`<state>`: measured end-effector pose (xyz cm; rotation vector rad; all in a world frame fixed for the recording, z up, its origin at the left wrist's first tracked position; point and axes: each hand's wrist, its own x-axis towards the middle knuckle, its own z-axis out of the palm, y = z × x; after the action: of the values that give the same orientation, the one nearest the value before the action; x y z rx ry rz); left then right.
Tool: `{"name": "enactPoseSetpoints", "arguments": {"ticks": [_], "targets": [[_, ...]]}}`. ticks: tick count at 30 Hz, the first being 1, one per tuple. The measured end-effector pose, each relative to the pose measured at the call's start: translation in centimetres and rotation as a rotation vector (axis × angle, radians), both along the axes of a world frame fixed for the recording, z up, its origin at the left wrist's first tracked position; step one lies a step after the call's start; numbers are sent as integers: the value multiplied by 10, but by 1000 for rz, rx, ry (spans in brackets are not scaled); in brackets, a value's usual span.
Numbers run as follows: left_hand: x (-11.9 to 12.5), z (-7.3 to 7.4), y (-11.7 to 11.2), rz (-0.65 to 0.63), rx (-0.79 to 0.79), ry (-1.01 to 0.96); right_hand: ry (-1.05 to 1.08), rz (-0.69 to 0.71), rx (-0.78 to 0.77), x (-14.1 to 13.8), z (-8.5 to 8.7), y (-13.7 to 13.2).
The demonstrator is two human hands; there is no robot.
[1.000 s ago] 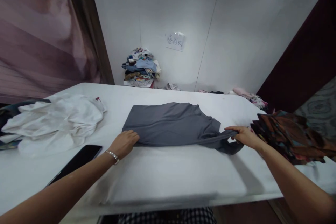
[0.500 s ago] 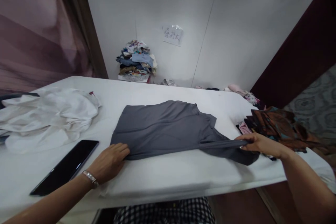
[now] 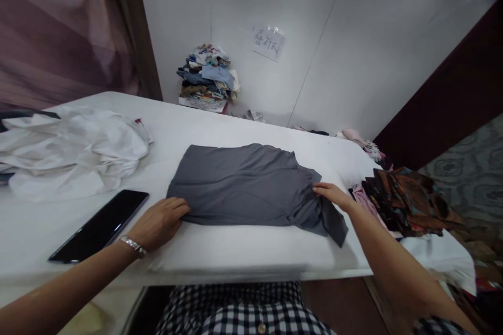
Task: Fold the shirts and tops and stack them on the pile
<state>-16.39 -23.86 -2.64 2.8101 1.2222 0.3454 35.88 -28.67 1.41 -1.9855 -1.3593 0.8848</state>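
A dark grey shirt (image 3: 239, 183) lies folded lengthwise on the white-covered table, its hem end to the left and its shoulder end to the right. At the near left corner of the cloth, my left hand (image 3: 163, 220) is closed with curled fingertips on the edge. My right hand (image 3: 332, 193) pinches fabric near the right end, where the cloth is bunched. A loose flap of the shirt hangs down to the right, below that hand. The right fingertips are partly lost in the folds.
A black phone (image 3: 100, 225) lies left of my left hand, near a crumpled white garment (image 3: 82, 152). Brown patterned clothes (image 3: 412, 199) are heaped at the right edge. Behind the table (image 3: 220, 261) stands a clothes stack (image 3: 210, 78), with a paper sign (image 3: 269, 43) on the wall.
My right hand has moved left, bringing the stretched-out sleeve back over the shirt's right end. My left hand stays at the near left corner. The view has tilted slightly.
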Motion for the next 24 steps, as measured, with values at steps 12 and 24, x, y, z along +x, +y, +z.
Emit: {"name": "enactPoseSetpoints", "arguments": {"ticks": [12, 24], "targets": [[-1, 20, -8, -126, -73, -70, 78, 160, -160, 9, -21, 5], [19, 33, 94, 460, -706, -434, 665, -143, 34, 3, -5, 54]]}}
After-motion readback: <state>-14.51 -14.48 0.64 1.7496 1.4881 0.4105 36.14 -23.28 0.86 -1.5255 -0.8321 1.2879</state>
